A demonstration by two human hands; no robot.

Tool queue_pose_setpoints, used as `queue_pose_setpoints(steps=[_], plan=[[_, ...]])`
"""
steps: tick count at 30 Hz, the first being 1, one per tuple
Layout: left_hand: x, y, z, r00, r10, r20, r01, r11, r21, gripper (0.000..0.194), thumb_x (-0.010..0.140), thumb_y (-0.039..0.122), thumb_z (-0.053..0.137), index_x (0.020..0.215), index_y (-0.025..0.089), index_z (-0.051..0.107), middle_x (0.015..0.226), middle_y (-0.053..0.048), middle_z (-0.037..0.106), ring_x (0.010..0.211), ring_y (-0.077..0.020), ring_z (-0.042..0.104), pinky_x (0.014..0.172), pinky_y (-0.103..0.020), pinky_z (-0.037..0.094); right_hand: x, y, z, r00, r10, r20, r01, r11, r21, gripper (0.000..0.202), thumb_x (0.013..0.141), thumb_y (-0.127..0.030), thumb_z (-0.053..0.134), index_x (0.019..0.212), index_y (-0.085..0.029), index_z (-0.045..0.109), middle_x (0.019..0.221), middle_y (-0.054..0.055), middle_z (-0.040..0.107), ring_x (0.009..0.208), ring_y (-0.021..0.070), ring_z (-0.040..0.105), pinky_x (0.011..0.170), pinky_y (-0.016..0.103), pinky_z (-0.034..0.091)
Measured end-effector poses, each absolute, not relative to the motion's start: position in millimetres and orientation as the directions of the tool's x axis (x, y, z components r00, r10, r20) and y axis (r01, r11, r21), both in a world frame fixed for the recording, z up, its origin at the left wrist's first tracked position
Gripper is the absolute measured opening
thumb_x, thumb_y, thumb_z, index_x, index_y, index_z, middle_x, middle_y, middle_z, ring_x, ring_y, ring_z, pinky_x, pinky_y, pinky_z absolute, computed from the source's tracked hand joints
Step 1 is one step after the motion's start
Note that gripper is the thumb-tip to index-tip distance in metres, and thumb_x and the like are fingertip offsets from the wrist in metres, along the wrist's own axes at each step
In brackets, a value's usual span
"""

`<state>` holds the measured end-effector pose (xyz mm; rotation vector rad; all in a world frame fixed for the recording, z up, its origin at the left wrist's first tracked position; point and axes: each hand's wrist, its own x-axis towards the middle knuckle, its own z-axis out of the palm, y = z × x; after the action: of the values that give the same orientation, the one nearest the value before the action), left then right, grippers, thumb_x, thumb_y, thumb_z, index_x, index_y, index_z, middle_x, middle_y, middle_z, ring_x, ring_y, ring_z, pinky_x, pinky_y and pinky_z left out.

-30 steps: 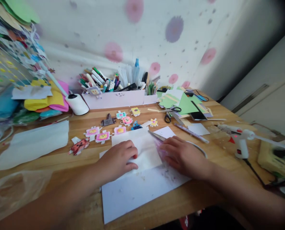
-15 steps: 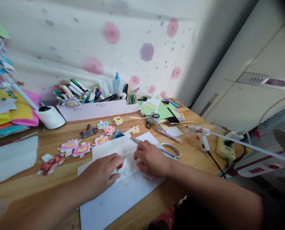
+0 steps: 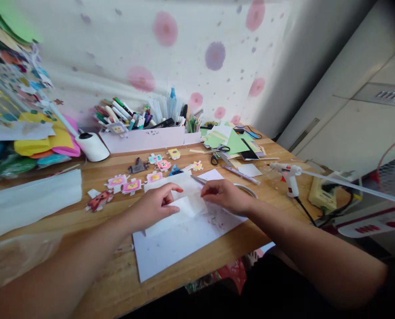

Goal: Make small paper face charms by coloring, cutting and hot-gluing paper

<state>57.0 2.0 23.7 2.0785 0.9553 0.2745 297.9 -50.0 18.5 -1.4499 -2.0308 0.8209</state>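
A thin white paper point(image 3: 166, 180) with a raised fold lies between my hands, on top of a larger white sheet point(image 3: 164, 257) marked with small specks. My left hand point(image 3: 156, 204) is over the thin paper's left part, thumb and forefinger apart with a gap between them. At its right edge, my right hand point(image 3: 229, 196) has its fingertips pinched together on the paper. Silver scissors point(image 3: 199, 179) lie behind and partly under my right hand, which hides their middle. Small coloured paper cut-outs point(image 3: 131, 186) are spread beyond my left hand.
A pen box point(image 3: 144, 141) full of markers stands against the wall. Black-handled scissors point(image 3: 221, 153), green paper point(image 3: 235, 145) and a pen point(image 3: 240, 174) lie at the back. To the right are a glue gun point(image 3: 290, 177) with cord and a power strip point(image 3: 320, 191). A thread spool point(image 3: 93, 147) stands left.
The view has shifted, so the table appears higher and further right. My left hand has moved forward, its thumb and forefinger wider apart. The thin paper now shows a raised fold between my hands.
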Motion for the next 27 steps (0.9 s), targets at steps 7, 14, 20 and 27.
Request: queue_pose_setpoints(steps=[7,14,20,27], plan=[[52.5,-3.7,39.2,0.748,0.66,-0.073,0.228,-0.152,0.962,0.029,0.076,0.037,0.061,0.099,0.021,0.056,0.075,0.003,0.05,0.069,-0.0132,0.047,0.062,-0.024,0.037,319.8,-35.3,27.5,-0.072,0.991,0.111,0.735,0.128,-0.665,0.018,0.084,-0.023,0.059,0.101,-0.019,0.065,0.098,0.003,0.068,0.084,0.0134,0.063,0.074,0.025,0.05],[50.2,2.9,26.2,0.739,0.673,0.023,0.141,-0.189,0.972,0.02,0.08,0.038,0.06,0.092,0.022,0.061,0.082,0.002,0.054,0.075,-0.0136,0.049,0.066,-0.024,0.038,430.0,20.1,41.0,0.423,0.881,0.212,0.876,-0.337,-0.345,0.033,0.09,-0.031,0.057,0.119,-0.016,0.055,0.122,0.01,0.057,0.108,0.0241,0.057,0.09,0.047,0.047],[50.7,10.2,14.2,0.677,0.73,-0.097,0.089,0.05,0.995,0.02,0.081,0.038,0.063,0.093,0.022,0.059,0.082,0.002,0.058,0.071,-0.0127,0.055,0.062,-0.022,0.041,456.4,46.4,28.0,0.467,0.882,0.067,0.867,-0.442,-0.229,0.033,0.091,-0.032,0.057,0.119,-0.016,0.056,0.119,0.009,0.058,0.102,0.0222,0.06,0.085,0.044,0.051],[55.1,19.9,18.3,0.478,0.856,-0.199,-0.347,0.392,0.852,0.024,0.076,0.019,0.066,0.096,0.022,0.053,0.074,0.002,0.063,0.06,-0.0139,0.063,0.055,-0.023,0.051,408.1,34.9,43.4,0.109,0.989,0.104,0.95,-0.072,-0.305,0.042,0.089,-0.031,0.056,0.127,-0.013,0.053,0.135,0.019,0.048,0.127,0.0324,0.043,0.107,0.054,0.026]])
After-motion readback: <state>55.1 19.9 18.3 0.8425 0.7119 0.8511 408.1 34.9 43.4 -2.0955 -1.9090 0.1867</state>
